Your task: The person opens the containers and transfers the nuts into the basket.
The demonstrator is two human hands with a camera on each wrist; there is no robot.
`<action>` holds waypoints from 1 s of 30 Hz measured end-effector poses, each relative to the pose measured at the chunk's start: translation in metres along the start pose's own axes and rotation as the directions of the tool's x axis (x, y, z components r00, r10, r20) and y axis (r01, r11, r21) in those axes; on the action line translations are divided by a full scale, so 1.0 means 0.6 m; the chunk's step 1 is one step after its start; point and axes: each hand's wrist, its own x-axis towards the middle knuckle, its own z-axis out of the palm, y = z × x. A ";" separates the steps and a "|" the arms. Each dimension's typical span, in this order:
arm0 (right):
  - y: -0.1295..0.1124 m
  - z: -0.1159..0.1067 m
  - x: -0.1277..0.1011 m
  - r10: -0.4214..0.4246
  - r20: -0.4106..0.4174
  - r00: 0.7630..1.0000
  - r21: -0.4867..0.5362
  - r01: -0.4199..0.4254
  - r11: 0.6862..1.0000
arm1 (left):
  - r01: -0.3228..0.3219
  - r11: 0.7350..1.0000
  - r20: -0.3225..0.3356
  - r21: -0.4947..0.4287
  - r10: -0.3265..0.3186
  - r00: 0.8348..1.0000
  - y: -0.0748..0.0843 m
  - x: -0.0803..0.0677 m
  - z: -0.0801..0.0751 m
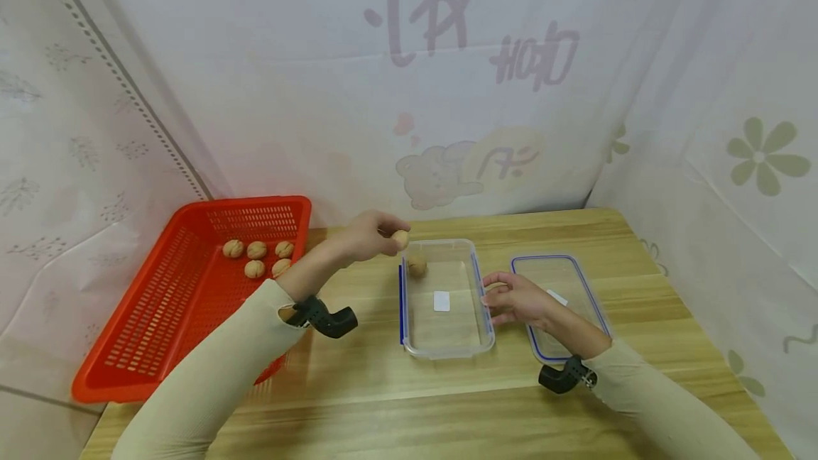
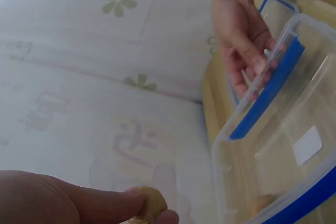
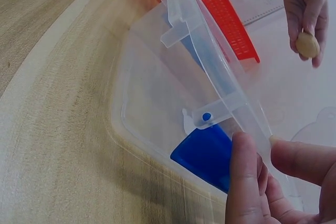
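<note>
My left hand [image 1: 367,234] pinches a walnut [image 1: 400,238] just above the far-left corner of the clear container [image 1: 473,346]; a second walnut [image 1: 417,265] lies inside it. My right hand [image 1: 517,298] grips the container's right rim.

A red basket [image 1: 160,304] sits at the left of the frame with five walnuts [image 1: 255,258] inside. A lid [image 1: 562,304] lies right of centre on the wooden surface [image 1: 383,389].

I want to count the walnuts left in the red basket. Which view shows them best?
The head view: five tan walnuts lie in the red slotted plastic basket. The right wrist view shows only a basket corner; the left wrist view shows none.
</note>
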 end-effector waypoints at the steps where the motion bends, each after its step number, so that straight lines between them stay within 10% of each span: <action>1: 0.000 0.000 0.000 0.000 -0.002 1.000 0.001 0.000 1.000 | 0.004 1.000 0.004 0.002 -0.004 1.000 -0.003 -0.004 -0.008; 30: 0.003 0.001 0.002 -0.005 -0.013 1.000 -0.004 0.005 1.000 | 0.214 0.977 -0.134 -0.003 -0.212 0.968 -0.123 -0.164 -0.216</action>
